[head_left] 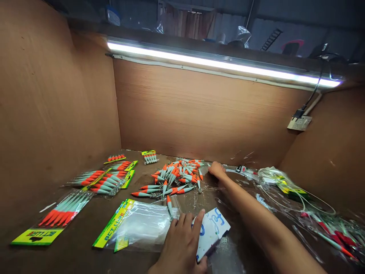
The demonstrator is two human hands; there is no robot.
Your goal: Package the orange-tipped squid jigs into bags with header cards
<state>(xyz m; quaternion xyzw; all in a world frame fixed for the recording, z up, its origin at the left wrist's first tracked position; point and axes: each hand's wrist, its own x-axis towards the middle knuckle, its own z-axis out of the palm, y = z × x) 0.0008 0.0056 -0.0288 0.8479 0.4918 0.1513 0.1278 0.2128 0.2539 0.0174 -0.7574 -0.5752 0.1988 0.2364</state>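
Observation:
My left hand (pixel 182 239) is at the front middle, its index finger and thumb around the near left side of a white block (pixel 213 226) with blue handwriting. Its other fingertips lie at the edge of a stack of clear header bags (pixel 142 222) with yellow-green BCT LURE cards. One orange-and-pale squid jig (pixel 169 206) points away from those fingertips. Farther back, my right hand (pixel 217 170) is closed at the right edge of a heap of squid jigs (pixel 178 173). Its fingertips are mostly hidden, so I cannot make out what they hold.
Filled BCT LURE packs (pixel 61 211) lie along the left, and a small pack (pixel 149 156) stands near the back panel. On the right are a pale cable (pixel 299 201), a plastic bag (pixel 270 175) and a tangle of red-and-green jigs (pixel 339 232). Wooden panels enclose the bench.

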